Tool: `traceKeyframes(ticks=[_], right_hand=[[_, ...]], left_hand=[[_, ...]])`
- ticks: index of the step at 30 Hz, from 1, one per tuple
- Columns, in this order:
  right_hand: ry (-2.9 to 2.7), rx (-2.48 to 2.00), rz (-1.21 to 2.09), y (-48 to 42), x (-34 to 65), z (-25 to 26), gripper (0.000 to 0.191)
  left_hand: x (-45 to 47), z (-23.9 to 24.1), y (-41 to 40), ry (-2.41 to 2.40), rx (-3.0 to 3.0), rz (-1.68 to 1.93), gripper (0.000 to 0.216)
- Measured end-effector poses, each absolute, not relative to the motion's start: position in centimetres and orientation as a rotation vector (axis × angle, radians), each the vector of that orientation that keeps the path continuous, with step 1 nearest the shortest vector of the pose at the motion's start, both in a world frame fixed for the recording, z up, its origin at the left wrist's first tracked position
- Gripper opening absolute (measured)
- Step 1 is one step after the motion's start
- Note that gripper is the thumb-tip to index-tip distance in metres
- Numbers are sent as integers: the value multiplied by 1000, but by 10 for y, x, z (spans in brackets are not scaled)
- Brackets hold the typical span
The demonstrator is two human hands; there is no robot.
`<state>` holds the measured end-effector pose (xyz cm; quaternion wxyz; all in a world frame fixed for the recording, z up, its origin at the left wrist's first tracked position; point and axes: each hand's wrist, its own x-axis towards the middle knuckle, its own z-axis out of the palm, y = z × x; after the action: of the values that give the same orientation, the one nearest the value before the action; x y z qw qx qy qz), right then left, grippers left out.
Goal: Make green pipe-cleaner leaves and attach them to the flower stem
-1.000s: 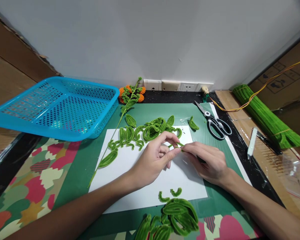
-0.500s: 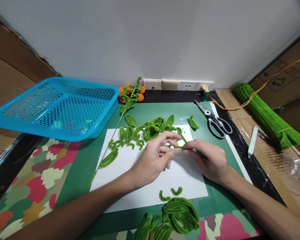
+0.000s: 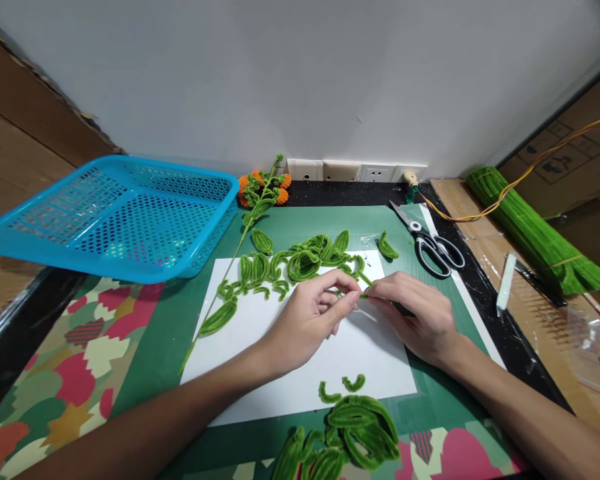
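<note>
the fuzzy strip point(image 3: 365, 280) is bright green, and the looped leaves point(image 3: 304, 265) are green too, streaked lighter and darker along their length. under them, the paper sheet point(image 3: 375, 373) is plain white, on a deep green mat point(image 3: 150, 347). the covering point(image 3: 70, 380) is a camouflage-like patchwork of magenta, cream, sage, tan and orange-red, with some patches striped dark over pink. the perforated basket point(image 3: 145, 271) is bright blue, the flower point(image 3: 283, 195) orange. the scissors point(image 3: 416, 227) have silvery blades and black-and-grey handles. the bundle point(image 3: 530, 230) is vivid green, the wires point(image 3: 500, 197) yellow and reddish, the bench point(image 3: 325, 195) black with pale specks.
</note>
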<state>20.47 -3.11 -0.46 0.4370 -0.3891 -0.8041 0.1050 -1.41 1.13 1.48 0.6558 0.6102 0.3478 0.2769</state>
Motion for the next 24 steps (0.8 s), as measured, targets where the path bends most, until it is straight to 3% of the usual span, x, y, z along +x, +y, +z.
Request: traceKeyframes(ticks=[18,24], right_hand=[[-1977,-1012,423,-29,204,4,11],[-1933,-995,543,-30,205,2,17]], left_hand=[[-14,13,11,787,1386,738,19],[-14,12,10,794,1407,726,13]])
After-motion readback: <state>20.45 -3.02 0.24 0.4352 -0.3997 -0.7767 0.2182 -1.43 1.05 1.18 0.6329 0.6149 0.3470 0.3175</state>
